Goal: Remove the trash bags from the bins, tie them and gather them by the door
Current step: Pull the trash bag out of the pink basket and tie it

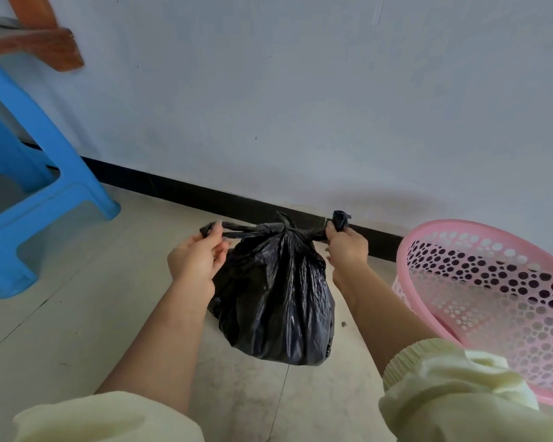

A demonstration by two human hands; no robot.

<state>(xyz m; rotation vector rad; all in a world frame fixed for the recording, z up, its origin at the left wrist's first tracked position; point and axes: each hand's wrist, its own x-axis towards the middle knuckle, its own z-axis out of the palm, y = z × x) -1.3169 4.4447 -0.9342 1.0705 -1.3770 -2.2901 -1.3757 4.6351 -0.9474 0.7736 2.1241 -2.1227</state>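
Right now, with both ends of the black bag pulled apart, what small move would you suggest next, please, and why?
Probably cross the ends for a second knot: left hand and right hand each grip a tail of the black bag, whose neck already looks cinched.

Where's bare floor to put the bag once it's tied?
Widest bare floor: left of the bag, between it and the stool, back to the baseboard. More in front of the bag, toward the person. Crowded right: only a narrow gap between bag and bin.
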